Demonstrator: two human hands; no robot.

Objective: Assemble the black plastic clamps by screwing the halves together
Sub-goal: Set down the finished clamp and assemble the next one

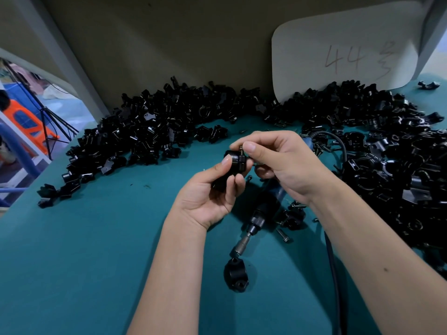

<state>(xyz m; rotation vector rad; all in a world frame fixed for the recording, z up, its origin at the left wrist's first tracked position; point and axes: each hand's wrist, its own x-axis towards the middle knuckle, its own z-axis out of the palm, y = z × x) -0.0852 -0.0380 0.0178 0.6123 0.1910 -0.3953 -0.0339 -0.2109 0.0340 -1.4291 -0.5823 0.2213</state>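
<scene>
**Screw going into a paired clamp, held above the mat**

We hold the clamp (235, 163) in the air over the teal table (96, 262), its two halves pressed together between the curled fingers and thumb of our left hand (208, 197). Our right hand (278, 160) pinches a small screw (241, 149) between thumb and forefinger at the clamp's top edge; whether the tip has entered the hole we cannot tell, fingers cover it.

Risks as we judge them:
- Screw started crooked: it could cross-thread the plastic, since it is set by fingertip with the hole half hidden
- Halves slipping out of line under the left thumb, so the holes no longer meet
- Screw dropped: small and dark, it would be hard to find among the loose screws (283, 234) already lying by the driver
- The electric screwdriver (256, 223) lies directly below our hands, bit toward us, just beside a single clamp piece (234, 269); reaching down for it could knock that piece or snag the cable (333, 274)

Count:
- Hands: two, both occupied
- Clamp in hand: one, two halves
- Screwdriver: one
- Clamp piece near the bit: one
- Piles of black parts: two, a left pile (145, 131) and a right pile (387, 153), far too many pieces to count
- Paper card (338, 56) marked "44" against the back wall: one
</scene>
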